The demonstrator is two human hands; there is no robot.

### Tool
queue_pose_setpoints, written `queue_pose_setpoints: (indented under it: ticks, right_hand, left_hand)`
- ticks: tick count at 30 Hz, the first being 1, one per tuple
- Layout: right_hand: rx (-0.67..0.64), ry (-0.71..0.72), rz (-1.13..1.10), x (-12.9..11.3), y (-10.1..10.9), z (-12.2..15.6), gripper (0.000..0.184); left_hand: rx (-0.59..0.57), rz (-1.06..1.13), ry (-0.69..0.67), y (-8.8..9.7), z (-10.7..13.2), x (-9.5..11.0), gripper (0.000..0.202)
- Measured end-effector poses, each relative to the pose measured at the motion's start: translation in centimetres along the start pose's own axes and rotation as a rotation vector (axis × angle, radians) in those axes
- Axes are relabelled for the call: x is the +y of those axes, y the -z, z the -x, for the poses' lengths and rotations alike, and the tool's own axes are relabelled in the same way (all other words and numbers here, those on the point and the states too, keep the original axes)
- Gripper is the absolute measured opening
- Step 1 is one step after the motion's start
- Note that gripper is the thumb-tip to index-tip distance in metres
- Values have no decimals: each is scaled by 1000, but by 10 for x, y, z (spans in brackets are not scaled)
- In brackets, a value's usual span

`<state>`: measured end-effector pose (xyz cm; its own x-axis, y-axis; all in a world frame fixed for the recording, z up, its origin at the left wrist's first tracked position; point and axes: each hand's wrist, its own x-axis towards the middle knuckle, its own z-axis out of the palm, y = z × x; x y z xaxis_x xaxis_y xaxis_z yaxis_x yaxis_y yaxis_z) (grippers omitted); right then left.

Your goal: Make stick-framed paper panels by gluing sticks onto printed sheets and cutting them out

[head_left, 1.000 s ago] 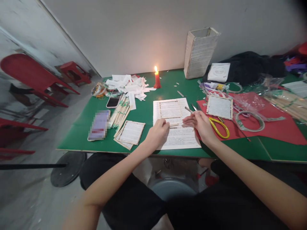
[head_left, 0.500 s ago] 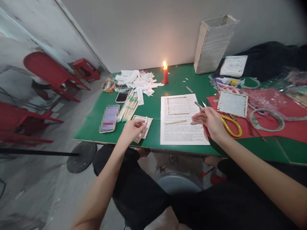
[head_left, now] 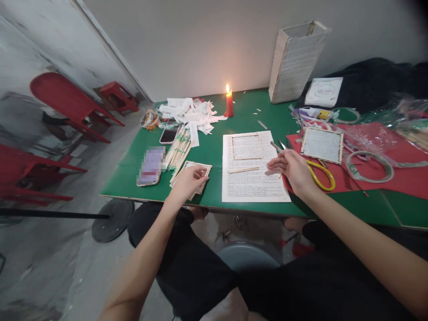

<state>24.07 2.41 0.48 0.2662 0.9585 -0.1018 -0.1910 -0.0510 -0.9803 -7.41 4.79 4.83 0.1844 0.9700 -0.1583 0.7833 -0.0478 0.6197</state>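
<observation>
Table: green top; everything below lies on it.
Paper tower: tall and upright at the far edge, to the right of the candle.
Printed sheet: flat in front of me, between my two hands. A square stick frame lies on its far half.
Left hand: lies on the framed panels with fingers bent down over the top one, touching it. Whether they grip it I cannot tell.
Right hand: at the sheet's right edge, fingers loosely curled with the tips drawn toward the thumb. I cannot tell if they pinch anything.
Framed panels: a small stack near the table's front edge, just left of the printed sheet and just right of the phone.
Scissors: yellow handles, just beyond my right hand.
Candle: red, lit, standing well behind the sheet.
Loose stick: lies across the sheet, just below the stick frame and apart from both hands.
</observation>
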Motion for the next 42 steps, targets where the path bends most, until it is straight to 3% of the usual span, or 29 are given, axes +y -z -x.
queue_pose_setpoints:
  ticks: [11,15,18,22,25,29,35,42]
  right_hand:
    - [4,-24,-14,-2,-1,0,21]
    - [7,-48,-60,-7,-2,1,20]
    - [11,-83,-100,-11,-3,1,19]
    - [33,-99,-129,-13,-4,1,18]
    - [47,-96,-153,-14,-3,0,17]
    - [34,-96,-175,-16,-1,0,16]
    - [44,-101,-176,-19,-2,0,16]
    - [197,-31,-245,-35,6,-10,25]
  left_hand:
    - [22,-26,-34,-1,4,5,24]
    - [92,-9,-97,-3,9,15,20]
    - [85,45,-247,-22,13,38,19]
    - [-114,-105,-443,-64,12,71,15]
    - [-78,-252,-488,-80,4,81,17]
    - [-9,-267,-482,-72,-16,82,18]
    - [-251,-249,-360,-57,-53,82,9]
    - [-400,-204,-304,-57,-78,87,8]
